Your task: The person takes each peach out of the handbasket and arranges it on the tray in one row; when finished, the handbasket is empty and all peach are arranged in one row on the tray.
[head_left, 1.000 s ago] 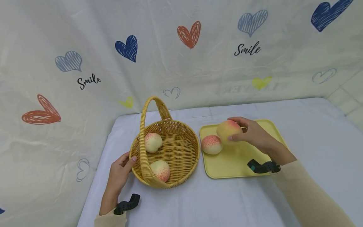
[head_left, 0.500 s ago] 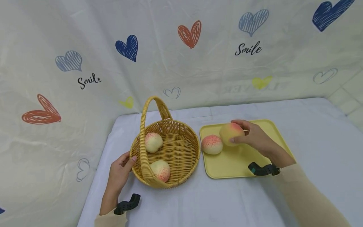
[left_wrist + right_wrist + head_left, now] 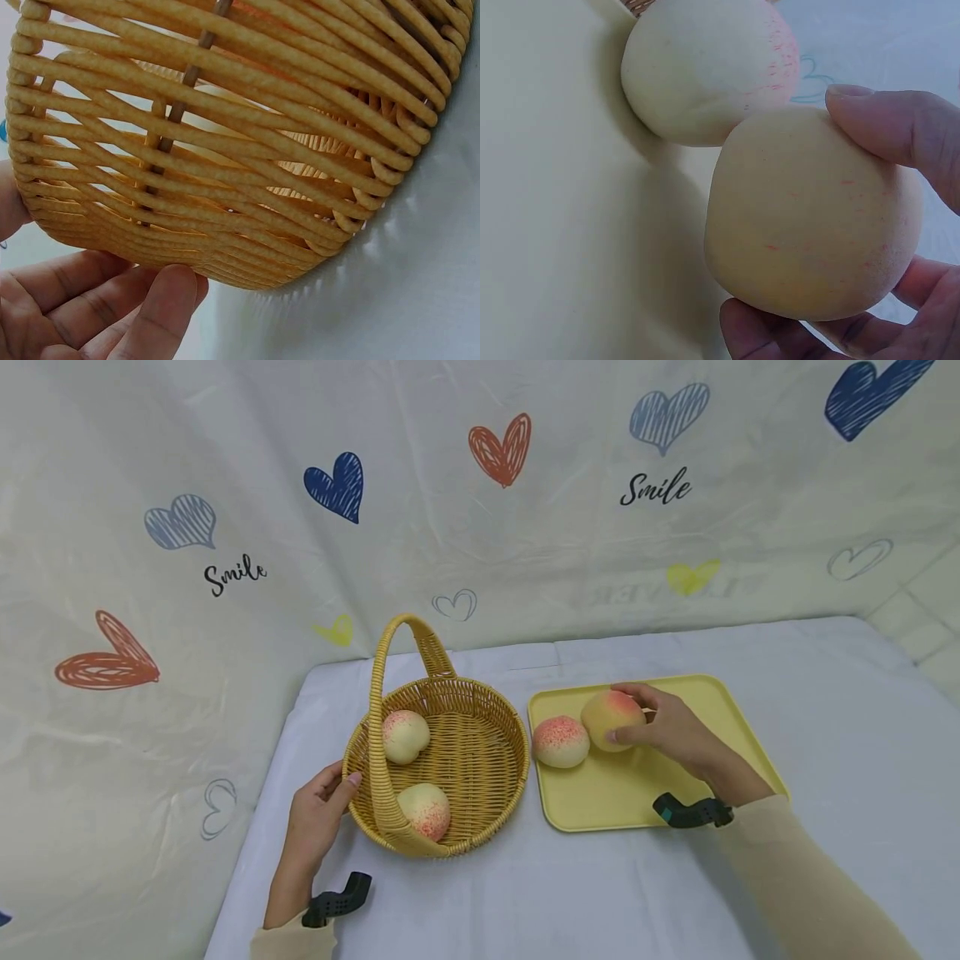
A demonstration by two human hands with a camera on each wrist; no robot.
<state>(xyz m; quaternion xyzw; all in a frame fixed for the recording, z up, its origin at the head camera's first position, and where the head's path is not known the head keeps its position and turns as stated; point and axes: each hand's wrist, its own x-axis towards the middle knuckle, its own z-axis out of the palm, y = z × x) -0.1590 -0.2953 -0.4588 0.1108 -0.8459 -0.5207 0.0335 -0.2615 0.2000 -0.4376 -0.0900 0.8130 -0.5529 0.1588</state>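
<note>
Nearest are the two cream sleeves [image 3: 817, 881] of a person, a curved black device [image 3: 337, 903] strapped at the left wrist and a matching black device [image 3: 692, 811] at the right. Beyond the cuff, the left hand [image 3: 315, 814] pinches the rim of a round, honey-coloured woven basket [image 3: 480, 752], its thumb over the edge and its fingers against the outer side. The basket stands on a tabletop covered in white cloth [image 3: 540, 893], and its tall arched handle [image 3: 431, 652] rises on the left hand's side. Inside lie two peaches: a cream peach with red speckles [image 3: 426, 812] by the near wall and a second speckled cream peach [image 3: 406, 737] farther back, partly behind the handle.

To the right, just beside the basket, lies a rectangular pale yellow tray [image 3: 615, 793] with rounded corners. A cream peach with a speckled red top [image 3: 561, 743] sits at its left edge. Next to it, the right hand [image 3: 667, 720] pinches a larger yellow peach with a pink-red blush [image 3: 603, 718] between thumb and fingers, over the tray; whether that peach touches the tray, I cannot tell.

Farthest back hangs a pale sheet printed with hearts and "Smile" [image 3: 420, 543].
</note>
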